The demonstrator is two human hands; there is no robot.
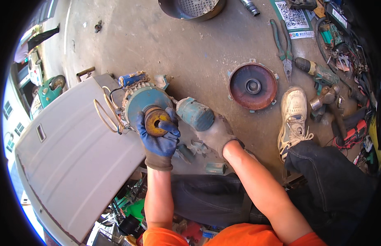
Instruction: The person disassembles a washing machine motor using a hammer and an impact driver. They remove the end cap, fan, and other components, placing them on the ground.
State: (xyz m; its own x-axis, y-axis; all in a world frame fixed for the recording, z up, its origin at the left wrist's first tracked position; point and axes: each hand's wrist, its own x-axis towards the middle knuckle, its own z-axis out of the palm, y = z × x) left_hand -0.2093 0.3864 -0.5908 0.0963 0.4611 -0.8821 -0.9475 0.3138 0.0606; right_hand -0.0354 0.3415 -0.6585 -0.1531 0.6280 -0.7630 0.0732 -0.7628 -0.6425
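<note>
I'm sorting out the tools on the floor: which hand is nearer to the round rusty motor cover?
Right. The right hand, gripping the teal power tool, sits just left of the rusty cover; the left hand, on the yellowish disc, is farther left.

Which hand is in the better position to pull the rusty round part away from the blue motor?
Left. The left hand, in a blue glove, already grips the rusty round part on the blue motor. The right hand is occupied with the teal power tool.
</note>
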